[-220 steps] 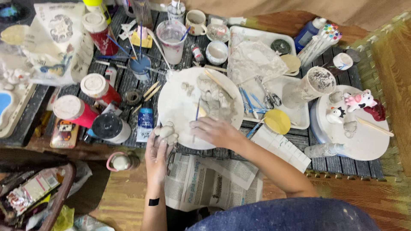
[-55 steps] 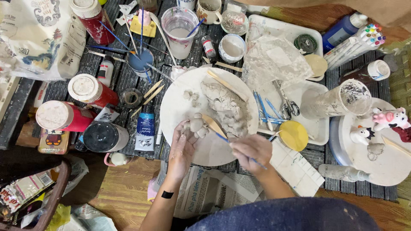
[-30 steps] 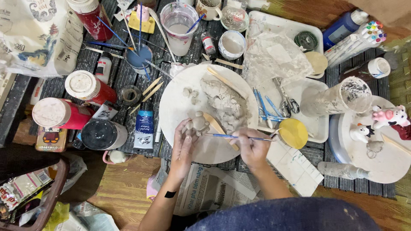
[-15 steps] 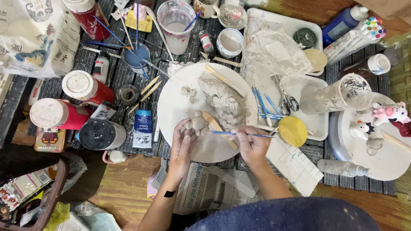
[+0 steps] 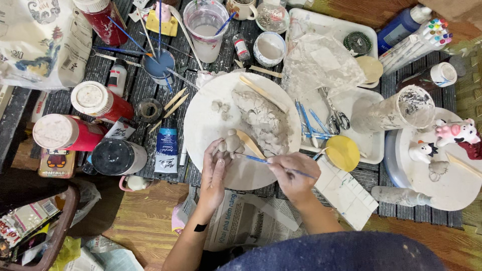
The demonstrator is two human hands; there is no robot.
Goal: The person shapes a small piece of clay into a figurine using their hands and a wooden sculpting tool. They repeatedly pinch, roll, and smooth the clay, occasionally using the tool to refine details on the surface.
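Note:
My left hand [image 5: 213, 173] holds a small grey clay figure [image 5: 231, 143] over the near side of a round white board [image 5: 208, 125]. My right hand [image 5: 293, 173] grips a thin blue-handled tool [image 5: 258, 159], and its tip points left at the figure. A lump of grey clay [image 5: 263, 120] lies in the middle of the board. A wooden spatula [image 5: 249, 143] rests beside the figure, and a wooden stick [image 5: 262, 93] lies across the clay's far edge.
Red-lidded jars [image 5: 98, 103], a black jar [image 5: 118, 156], a paint tube [image 5: 166, 149], a water cup [image 5: 206, 27] and brushes crowd the left and far side. A white tray [image 5: 371, 145] holds scissors [image 5: 339, 118] and a yellow disc [image 5: 343, 153]. Painted figurines [image 5: 454, 133] stand far right. Newspaper [image 5: 241, 221] lies near me.
My left hand has lifted the clay figure off the board's near edge and holds it up. My right hand took the blue tool and brought its tip to the figure.

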